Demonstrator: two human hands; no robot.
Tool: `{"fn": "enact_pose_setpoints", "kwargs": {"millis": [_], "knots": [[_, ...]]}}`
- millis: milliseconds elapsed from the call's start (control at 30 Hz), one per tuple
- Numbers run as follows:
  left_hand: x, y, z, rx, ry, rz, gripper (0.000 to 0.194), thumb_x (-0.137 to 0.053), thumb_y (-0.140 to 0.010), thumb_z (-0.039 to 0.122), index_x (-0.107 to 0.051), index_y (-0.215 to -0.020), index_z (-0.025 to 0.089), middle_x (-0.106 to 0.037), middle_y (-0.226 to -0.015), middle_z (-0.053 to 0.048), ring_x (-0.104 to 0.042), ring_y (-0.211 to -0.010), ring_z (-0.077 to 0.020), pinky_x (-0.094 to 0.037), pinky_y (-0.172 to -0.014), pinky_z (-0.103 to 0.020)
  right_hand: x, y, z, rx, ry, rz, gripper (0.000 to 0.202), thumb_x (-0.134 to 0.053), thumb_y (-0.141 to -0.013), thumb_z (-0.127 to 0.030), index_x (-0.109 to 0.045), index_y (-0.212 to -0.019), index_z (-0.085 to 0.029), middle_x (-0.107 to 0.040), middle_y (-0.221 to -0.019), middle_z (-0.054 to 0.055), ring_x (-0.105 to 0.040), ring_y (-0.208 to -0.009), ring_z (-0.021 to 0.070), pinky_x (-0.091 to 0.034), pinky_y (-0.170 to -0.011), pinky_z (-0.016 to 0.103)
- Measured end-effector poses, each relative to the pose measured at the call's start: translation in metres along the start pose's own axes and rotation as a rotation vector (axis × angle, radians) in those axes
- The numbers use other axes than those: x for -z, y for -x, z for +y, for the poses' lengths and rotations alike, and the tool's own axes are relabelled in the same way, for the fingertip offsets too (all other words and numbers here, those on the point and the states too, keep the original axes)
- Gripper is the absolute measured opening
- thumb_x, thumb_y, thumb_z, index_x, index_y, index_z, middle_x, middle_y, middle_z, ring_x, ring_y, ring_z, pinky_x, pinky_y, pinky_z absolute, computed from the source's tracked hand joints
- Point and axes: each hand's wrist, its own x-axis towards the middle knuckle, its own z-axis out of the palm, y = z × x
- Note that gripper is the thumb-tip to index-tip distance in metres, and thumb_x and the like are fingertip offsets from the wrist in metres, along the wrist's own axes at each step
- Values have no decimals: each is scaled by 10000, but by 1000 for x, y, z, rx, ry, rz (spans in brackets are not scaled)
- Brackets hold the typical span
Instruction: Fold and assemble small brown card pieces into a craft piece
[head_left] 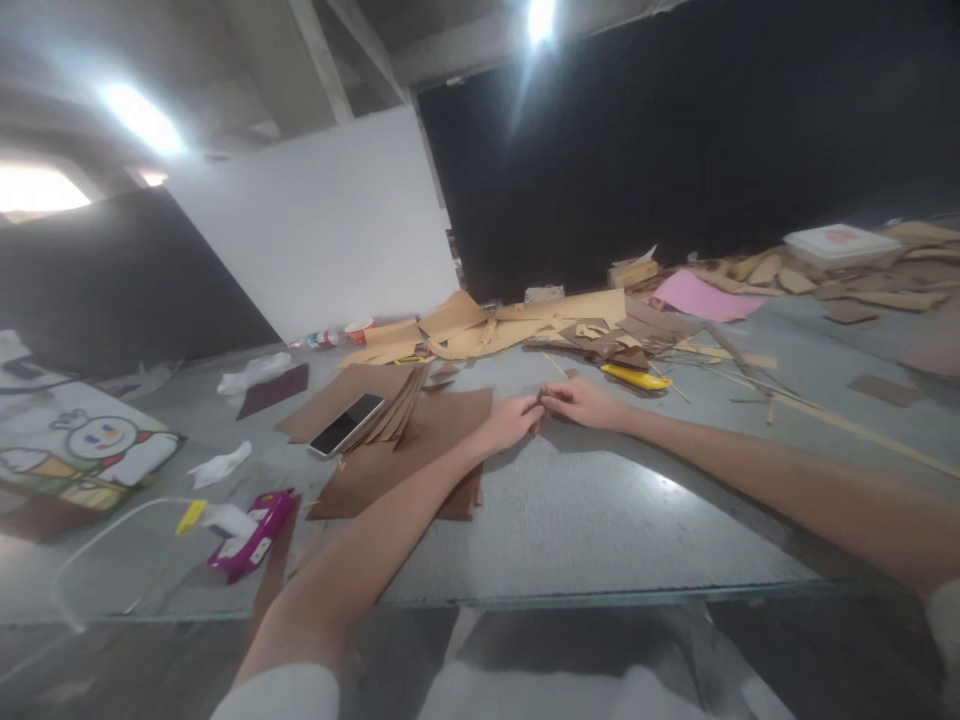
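My left hand (510,424) and my right hand (585,402) meet fingertip to fingertip just over the grey tabletop (570,510). Both have their fingers closed in a pinch. Something small and dark may sit between them, but it is too small to make out. Left of my hands lie stacked brown sheets (382,488), partly under my left forearm. More brown sheets (326,400) are fanned out behind, with a phone (346,425) resting on them. Beyond my right hand lies a yellow utility knife (636,377), beside a pile of brown scraps (600,345).
A purple tissue pack (253,535) and crumpled tissue (220,466) lie at left, near a printed bag (82,440). Tan sheets (517,328), a pink sheet (709,297) and a white lidded box (841,245) line the back. Thin strips (862,428) cross the right side.
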Motion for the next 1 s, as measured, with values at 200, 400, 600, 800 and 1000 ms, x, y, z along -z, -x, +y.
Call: {"fn": "enact_pose_setpoints", "kwargs": {"millis": [200,400,600,800,1000], "knots": [[1,0,5,11,30,-5,334,-391,-1054,301,-579,-796,201,-653,-708,-17,-625,-730,-176,-473,-774,-293,-1,3,-2,-21,-48,-33,465,-439,-1076,-577,-569,-802,-224,-553,-628,-31,-494,-599,151,-375,-613,278],[1,1,5,16,29,4,486,-356,-1115,480,-584,-790,200,-654,-713,-28,-621,-731,-178,-482,-779,-299,-4,2,3,-7,-7,-7,483,-432,-1075,-588,-516,-757,-234,-586,-640,-13,-524,-621,159,-388,-626,281],[1,2,3,-11,-11,15,596,-305,-1117,639,-553,-790,207,-635,-685,-27,-610,-686,-178,-463,-733,-297,-3,3,2,-14,-4,-16,440,-423,-1083,-499,-533,-751,-233,-605,-653,-5,-545,-637,167,-407,-651,290],[1,2,4,-18,-48,20,603,-291,-1121,639,-535,-774,210,-639,-668,-18,-609,-663,-169,-463,-728,-289,-4,3,2,-14,-7,77,270,-495,-1047,-441,-626,-966,-220,-692,-785,18,-604,-711,186,-453,-696,299],[-1,1,2,-7,-36,33,575,-296,-1126,609,-554,-805,208,-638,-663,-14,-610,-658,-173,-460,-726,-297,-6,4,4,6,33,117,262,-496,-1044,-422,-648,-975,-220,-713,-800,32,-620,-718,195,-471,-698,304]]}}
